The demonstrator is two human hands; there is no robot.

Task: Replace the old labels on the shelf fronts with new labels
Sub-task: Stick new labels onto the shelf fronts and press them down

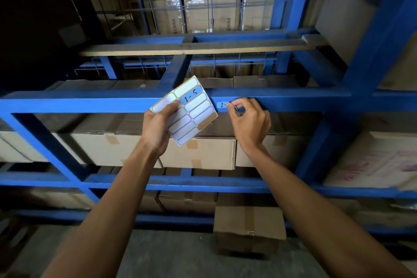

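Observation:
A blue metal shelf beam [90, 102] runs across the middle of the view. A small blue label [222, 104] with a red "1-" is stuck on its front. My right hand [248, 122] pinches the label's right end between thumb and forefinger, hiding the rest of its writing. My left hand [158, 125] holds a label sheet [188, 111] just left of it, in front of the beam. The sheet carries several blank labels with coloured outlines and one blue label marked "1-5" in red.
Cardboard boxes [198, 153] fill the shelf below the beam and the lower levels. One box [249, 225] stands on the grey floor under my right arm. A blue upright [370, 52] rises at the right. Wire mesh and more boxes sit above.

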